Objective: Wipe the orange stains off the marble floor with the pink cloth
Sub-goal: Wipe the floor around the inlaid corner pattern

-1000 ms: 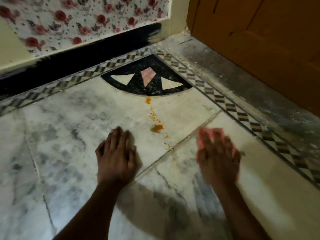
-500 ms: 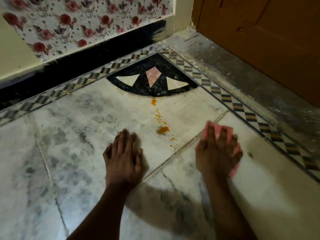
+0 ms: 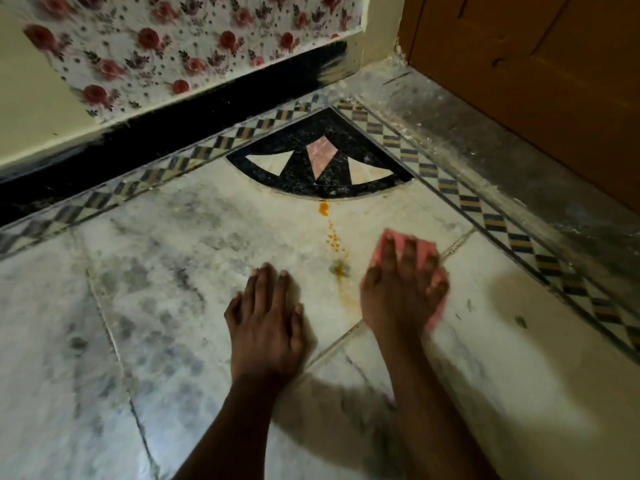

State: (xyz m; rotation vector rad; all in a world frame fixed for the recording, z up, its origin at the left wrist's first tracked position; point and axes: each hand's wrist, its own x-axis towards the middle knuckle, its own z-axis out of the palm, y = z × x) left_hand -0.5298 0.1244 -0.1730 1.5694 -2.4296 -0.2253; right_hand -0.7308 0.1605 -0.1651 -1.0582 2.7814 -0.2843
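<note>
My right hand point(image 3: 403, 289) presses flat, fingers spread, on the pink cloth point(image 3: 425, 247), which sticks out past the fingertips and along the hand's right side. Just left of it, orange stains run in a line on the white marble floor point(image 3: 180, 271): a bright blob point(image 3: 323, 208) by the black inlay, a trail of small dots point(image 3: 334, 238), and a smeared dull patch point(image 3: 341, 270) with a faint streak below. My left hand point(image 3: 266, 317) rests flat on the marble, left of the stains and clear of them.
A black quarter-circle inlay point(image 3: 294, 157) with pale triangles fills the corner. A checkered border strip point(image 3: 498, 216) runs along both walls. A wooden door point(image 3: 536, 81) stands at the right above a dusty grey sill point(image 3: 485, 147). Floral wallpaper and a black skirting line the far wall.
My right hand has slid the cloth left and forward across the tile joint. The large orange blob is now smeared into a dull patch and streak. My left hand stays planted.
</note>
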